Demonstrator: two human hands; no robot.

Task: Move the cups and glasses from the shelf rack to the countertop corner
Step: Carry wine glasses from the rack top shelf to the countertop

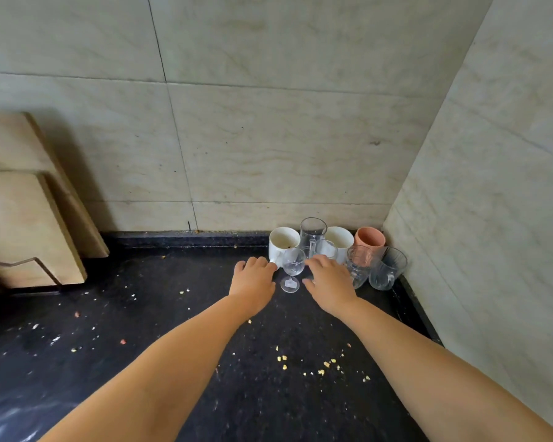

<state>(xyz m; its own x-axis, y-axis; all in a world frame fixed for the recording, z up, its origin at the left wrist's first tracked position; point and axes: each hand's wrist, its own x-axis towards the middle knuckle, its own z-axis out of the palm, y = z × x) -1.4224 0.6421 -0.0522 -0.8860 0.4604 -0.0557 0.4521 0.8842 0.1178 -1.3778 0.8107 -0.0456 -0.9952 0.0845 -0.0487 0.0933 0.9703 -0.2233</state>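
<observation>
Cups and glasses stand bunched in the far right corner of the black countertop (pixel 173 314). A white mug (pixel 281 242), a tall clear glass (pixel 313 232), a second white mug (pixel 340 239) and a terracotta cup (pixel 369 240) line the back wall. Two ribbed clear glasses (pixel 359 264) (pixel 388 269) stand in front on the right. A small stemmed glass (pixel 292 271) stands between my hands. My left hand (pixel 253 282) lies just left of it, fingers relaxed, near the white mug's handle. My right hand (pixel 328 280) lies just right of it and covers part of another clear glass (pixel 326 248).
Two wooden cutting boards (pixel 23 218) lean against the back wall at the left, held by a wire stand. Crumbs and food bits are scattered over the counter. Tiled walls close the corner at the back and right. The shelf rack is out of view.
</observation>
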